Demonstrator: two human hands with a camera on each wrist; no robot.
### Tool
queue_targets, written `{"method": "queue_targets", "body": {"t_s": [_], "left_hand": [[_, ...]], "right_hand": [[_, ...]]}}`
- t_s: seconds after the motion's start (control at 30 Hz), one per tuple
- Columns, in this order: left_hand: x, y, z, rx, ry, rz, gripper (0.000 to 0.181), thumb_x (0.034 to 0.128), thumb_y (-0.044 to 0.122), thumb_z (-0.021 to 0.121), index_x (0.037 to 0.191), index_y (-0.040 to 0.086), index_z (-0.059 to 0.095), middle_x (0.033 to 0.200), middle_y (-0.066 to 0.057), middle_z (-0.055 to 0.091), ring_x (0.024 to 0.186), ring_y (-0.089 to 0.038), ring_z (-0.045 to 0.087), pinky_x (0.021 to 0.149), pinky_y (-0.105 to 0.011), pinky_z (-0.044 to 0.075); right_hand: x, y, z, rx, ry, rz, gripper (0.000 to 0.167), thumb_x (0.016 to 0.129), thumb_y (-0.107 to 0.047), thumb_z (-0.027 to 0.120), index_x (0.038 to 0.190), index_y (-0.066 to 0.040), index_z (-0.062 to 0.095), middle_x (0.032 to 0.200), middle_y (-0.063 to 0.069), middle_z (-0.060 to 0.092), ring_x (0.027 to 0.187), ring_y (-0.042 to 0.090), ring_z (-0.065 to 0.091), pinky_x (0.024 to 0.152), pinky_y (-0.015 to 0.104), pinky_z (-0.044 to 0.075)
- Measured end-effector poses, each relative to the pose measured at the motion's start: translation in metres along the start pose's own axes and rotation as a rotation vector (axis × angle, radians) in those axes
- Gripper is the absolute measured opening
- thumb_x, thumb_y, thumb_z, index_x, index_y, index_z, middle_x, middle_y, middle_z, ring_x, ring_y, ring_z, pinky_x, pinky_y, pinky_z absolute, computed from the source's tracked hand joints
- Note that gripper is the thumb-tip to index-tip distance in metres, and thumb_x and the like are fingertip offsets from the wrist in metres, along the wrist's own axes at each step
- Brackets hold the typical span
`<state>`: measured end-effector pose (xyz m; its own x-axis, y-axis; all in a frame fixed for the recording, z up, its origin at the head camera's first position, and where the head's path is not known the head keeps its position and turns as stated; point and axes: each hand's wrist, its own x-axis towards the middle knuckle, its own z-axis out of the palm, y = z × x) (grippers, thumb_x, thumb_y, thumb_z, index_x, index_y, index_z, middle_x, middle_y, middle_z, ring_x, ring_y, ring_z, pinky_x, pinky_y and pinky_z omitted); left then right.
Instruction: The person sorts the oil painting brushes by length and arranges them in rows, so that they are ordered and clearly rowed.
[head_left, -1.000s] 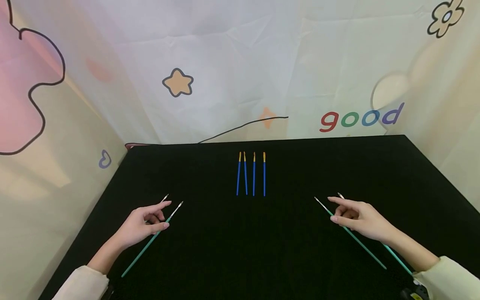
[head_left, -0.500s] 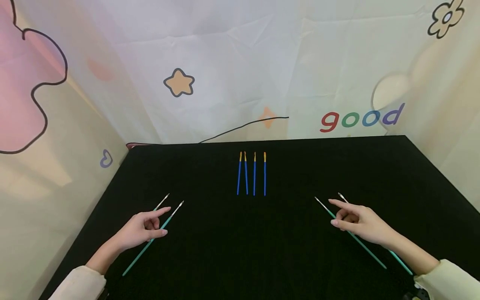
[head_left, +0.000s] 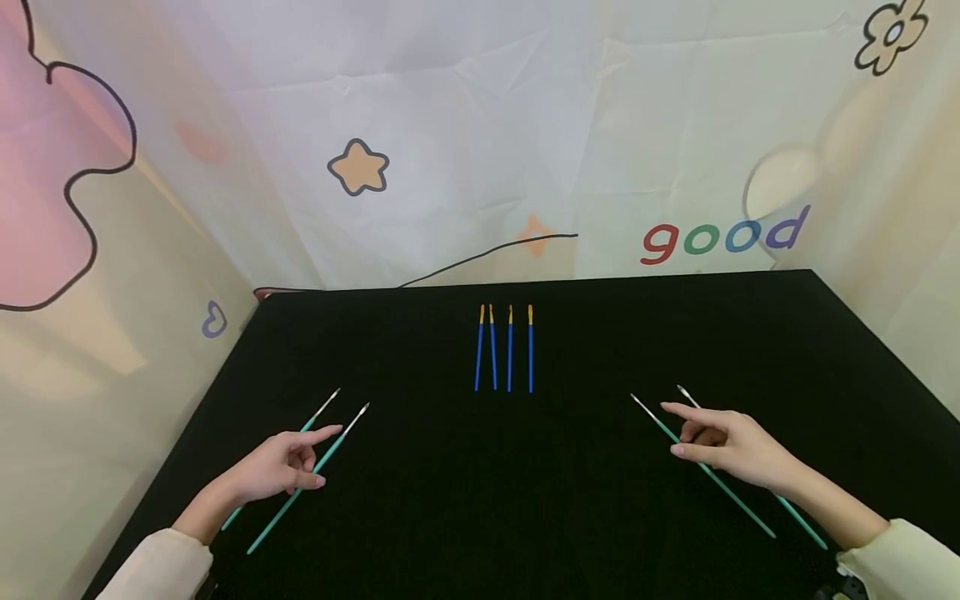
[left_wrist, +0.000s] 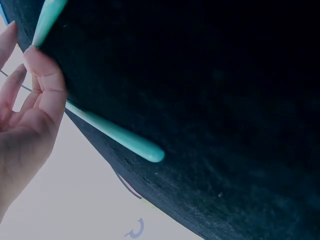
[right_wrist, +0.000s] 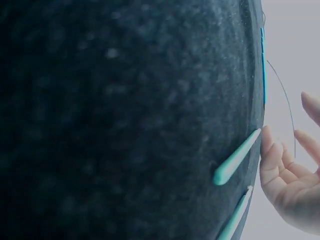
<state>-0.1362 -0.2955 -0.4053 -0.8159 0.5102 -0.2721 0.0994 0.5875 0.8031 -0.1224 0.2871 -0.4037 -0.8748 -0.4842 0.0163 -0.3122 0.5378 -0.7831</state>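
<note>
In the head view, my left hand (head_left: 277,467) hovers over two slanted green-handled paintbrushes, the inner one (head_left: 277,525) and the outer one (head_left: 322,410). Its index finger and thumb are extended and apart, the other fingers bent. The inner brush runs behind it, partly hidden. On the right, my right hand (head_left: 727,442) is posed likewise above another green pair, an inner paintbrush (head_left: 738,500) and an outer paintbrush (head_left: 802,523). Neither hand grips a brush; touch cannot be told. Both wrist views show green handle ends (left_wrist: 120,134) beside the fingers.
Several short blue paintbrushes (head_left: 510,358) with orange-yellow tips stand in a row toward the back middle of the black tabletop (head_left: 480,500). A pale printed curtain (head_left: 465,150) with drawings and lettering encloses the table behind and at the sides.
My left hand has drifted down toward the near edge, its thumb moving away from the index finger. The right hand has shifted slightly right and down. The brushes lie as before.
</note>
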Motion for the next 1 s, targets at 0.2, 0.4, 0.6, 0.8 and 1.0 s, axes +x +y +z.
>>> {"method": "queue_targets", "body": {"t_s": [0.2,0.4,0.6,0.8,1.0], "left_hand": [[-0.0004,0.0004,0.0006,-0.027,-0.024,-0.006,0.074,0.0773,0.002,0.069,0.14,-0.001,0.03,0.074,-0.005,0.041,0.052,-0.006,0.038,0.047,-0.021,0.041],[0.002,-0.0021,0.0004,0.001,-0.02,-0.022,0.076,0.0742,0.004,0.072,0.139,0.0,0.033,0.073,-0.004,0.042,0.056,-0.008,0.04,0.049,-0.022,0.042],[0.0059,-0.0034,-0.0017,0.019,-0.024,-0.049,0.072,0.0743,0.005,0.073,0.137,0.001,0.037,0.068,-0.002,0.043,0.055,-0.011,0.046,0.048,-0.025,0.046],[0.0057,-0.0035,-0.0042,-0.014,-0.036,-0.037,0.07,0.0752,0.0,0.07,0.137,-0.002,0.036,0.068,-0.005,0.046,0.054,-0.014,0.051,0.05,-0.032,0.051],[0.0065,-0.0047,-0.0048,-0.018,-0.05,-0.021,0.068,0.0758,-0.003,0.068,0.136,-0.003,0.037,0.067,-0.006,0.049,0.055,-0.014,0.052,0.051,-0.035,0.053]], "right_hand": [[-0.0011,0.0044,0.0,0.019,-0.021,0.023,0.065,0.086,-0.014,0.062,0.138,0.006,0.029,0.092,0.012,0.051,0.069,0.011,0.057,0.054,0.024,0.046],[-0.001,0.0044,0.0019,0.015,-0.018,0.039,0.067,0.084,-0.015,0.065,0.138,0.005,0.03,0.085,0.009,0.05,0.062,0.008,0.052,0.049,0.024,0.042],[0.0,0.0056,0.0025,0.012,-0.026,0.039,0.067,0.084,-0.016,0.065,0.137,0.006,0.031,0.083,0.009,0.049,0.058,0.007,0.05,0.048,0.025,0.041],[0.0006,0.0054,0.0023,0.017,-0.029,0.06,0.067,0.085,-0.017,0.064,0.138,0.004,0.03,0.086,0.01,0.049,0.063,0.01,0.053,0.05,0.025,0.043],[0.0007,0.0044,0.0005,0.012,-0.03,0.055,0.066,0.085,-0.016,0.064,0.138,0.005,0.03,0.085,0.009,0.049,0.063,0.009,0.054,0.05,0.024,0.043]]}}
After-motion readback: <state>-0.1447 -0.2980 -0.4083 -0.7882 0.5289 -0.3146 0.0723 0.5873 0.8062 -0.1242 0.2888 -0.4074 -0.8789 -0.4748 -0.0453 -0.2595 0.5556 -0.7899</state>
